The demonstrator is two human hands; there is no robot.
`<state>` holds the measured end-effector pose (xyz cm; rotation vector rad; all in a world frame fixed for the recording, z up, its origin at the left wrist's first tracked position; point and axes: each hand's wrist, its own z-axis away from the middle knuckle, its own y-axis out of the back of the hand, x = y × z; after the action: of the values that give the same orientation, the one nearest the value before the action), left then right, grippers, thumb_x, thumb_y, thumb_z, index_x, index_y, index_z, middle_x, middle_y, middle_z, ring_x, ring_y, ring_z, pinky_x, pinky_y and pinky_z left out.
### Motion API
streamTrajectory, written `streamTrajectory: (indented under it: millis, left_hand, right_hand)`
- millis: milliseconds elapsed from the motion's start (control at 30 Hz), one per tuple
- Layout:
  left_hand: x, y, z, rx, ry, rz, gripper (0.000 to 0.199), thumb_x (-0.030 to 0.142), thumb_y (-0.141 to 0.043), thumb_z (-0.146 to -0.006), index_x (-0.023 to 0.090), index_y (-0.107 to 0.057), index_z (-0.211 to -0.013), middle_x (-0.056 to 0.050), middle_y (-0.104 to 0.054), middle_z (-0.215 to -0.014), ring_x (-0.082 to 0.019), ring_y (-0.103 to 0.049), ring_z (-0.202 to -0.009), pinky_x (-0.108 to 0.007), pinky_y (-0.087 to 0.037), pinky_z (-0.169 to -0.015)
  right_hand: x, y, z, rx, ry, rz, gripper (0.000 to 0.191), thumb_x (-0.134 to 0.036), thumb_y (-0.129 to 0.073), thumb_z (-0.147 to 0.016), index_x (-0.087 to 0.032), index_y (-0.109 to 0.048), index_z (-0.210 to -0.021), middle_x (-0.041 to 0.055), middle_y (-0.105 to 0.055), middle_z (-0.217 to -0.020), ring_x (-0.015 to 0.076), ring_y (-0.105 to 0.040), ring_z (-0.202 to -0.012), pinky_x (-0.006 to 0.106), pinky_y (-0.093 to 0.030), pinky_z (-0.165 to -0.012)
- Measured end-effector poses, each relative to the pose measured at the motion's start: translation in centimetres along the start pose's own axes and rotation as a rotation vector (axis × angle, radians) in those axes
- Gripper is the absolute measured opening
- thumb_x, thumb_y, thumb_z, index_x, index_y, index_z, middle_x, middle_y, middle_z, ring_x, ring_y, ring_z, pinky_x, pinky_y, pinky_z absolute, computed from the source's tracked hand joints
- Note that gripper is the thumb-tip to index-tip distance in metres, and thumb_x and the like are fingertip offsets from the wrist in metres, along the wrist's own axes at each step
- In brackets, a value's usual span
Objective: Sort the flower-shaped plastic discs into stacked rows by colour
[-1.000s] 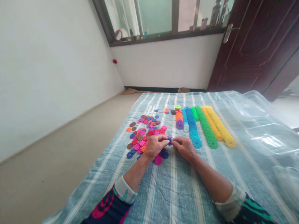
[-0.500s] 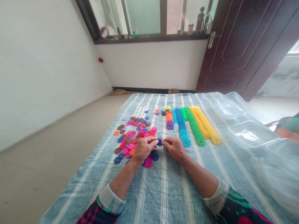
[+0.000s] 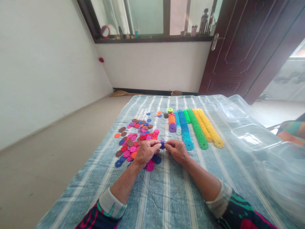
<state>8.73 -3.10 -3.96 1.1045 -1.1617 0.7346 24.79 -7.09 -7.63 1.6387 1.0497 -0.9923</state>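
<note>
A dark blue notched disc (image 3: 162,145) is pinched between my two hands, above the striped cloth. My left hand (image 3: 147,152) grips its left side with thumb and forefinger; my right hand (image 3: 177,150) holds its right side the same way. Under and beyond my left hand spreads a loose pile of notched discs (image 3: 130,143) in pink, red, brown, orange and blue, partly hidden by that hand. To the right of the pile lie rows of stacked discs: an orange and purple row (image 3: 172,122), a blue row (image 3: 185,127), a green row (image 3: 197,130) and yellow rows (image 3: 211,128).
The striped cloth (image 3: 152,203) covers the table. Clear plastic containers (image 3: 256,136) stand along its right side. A dark red door (image 3: 238,47) and a window sill with small items (image 3: 152,39) are beyond the table. Patterned fabric (image 3: 292,132) shows at the far right.
The whole view has shifted slightly. Both hands keep their pinch on the dark blue disc, and the pile and rows look the same.
</note>
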Motion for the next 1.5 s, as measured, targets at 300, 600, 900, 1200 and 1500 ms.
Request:
streamTrajectory:
  millis: [300,600,900,1200,1500]
  left_hand:
    - [0.7,-0.1,0.3,-0.05,-0.018,-0.044,0.022,0.028,-0.064,-0.075,0.014,-0.076,-0.087,-0.002,-0.069,-0.063,-0.012,-0.06,-0.055,-0.021,-0.048,-0.052]
    - [-0.1,0.0,-0.1,-0.063,-0.119,-0.138,0.026,0.033,-0.06,-0.077,0.015,-0.075,-0.087,-0.002,-0.071,-0.069,-0.014,-0.063,-0.061,-0.022,-0.049,-0.056]
    - [-0.3,0.2,-0.5,0.073,-0.329,-0.251,0.023,0.032,-0.06,-0.081,0.015,-0.074,-0.085,-0.002,-0.074,-0.076,-0.015,-0.064,-0.066,-0.024,-0.051,-0.064]
    - [-0.8,0.2,-0.5,0.063,-0.461,-0.363,0.017,0.02,-0.056,-0.083,0.015,-0.072,-0.077,0.0,-0.071,-0.07,-0.011,-0.06,-0.061,-0.021,-0.048,-0.063]
    - [-1.0,0.2,-0.4,0.039,-0.48,-0.417,0.018,0.018,-0.055,-0.084,0.015,-0.071,-0.076,0.0,-0.071,-0.068,-0.011,-0.06,-0.061,-0.02,-0.045,-0.061]
  right_hand:
    - [0.6,-0.1,-0.1,0.0,-0.024,-0.059,0.023,-0.037,-0.06,-0.08,-0.017,-0.071,-0.075,-0.0008,-0.061,-0.061,0.0119,-0.051,-0.057,0.023,-0.038,-0.056]
    - [0.4,-0.1,-0.1,0.03,0.087,0.026,0.017,-0.031,-0.061,-0.082,-0.019,-0.07,-0.073,-0.001,-0.062,-0.063,0.0126,-0.053,-0.059,0.024,-0.04,-0.057]
    - [-0.7,3.8,-1.7,0.189,0.3,0.633,0.013,-0.022,-0.061,-0.088,-0.022,-0.072,-0.081,0.0051,-0.068,-0.097,0.0179,-0.061,-0.09,0.028,-0.044,-0.081]
    - [0.2,6.6,-4.3,0.094,0.096,1.028,0.017,-0.03,-0.061,-0.089,-0.024,-0.075,-0.081,0.0054,-0.066,-0.112,0.0219,-0.055,-0.104,0.033,-0.038,-0.09]
    - [-0.1,7.0,-4.8,0.057,0.014,1.116,0.019,-0.029,-0.059,-0.09,-0.021,-0.075,-0.085,0.0061,-0.065,-0.109,0.0221,-0.054,-0.106,0.033,-0.035,-0.088]
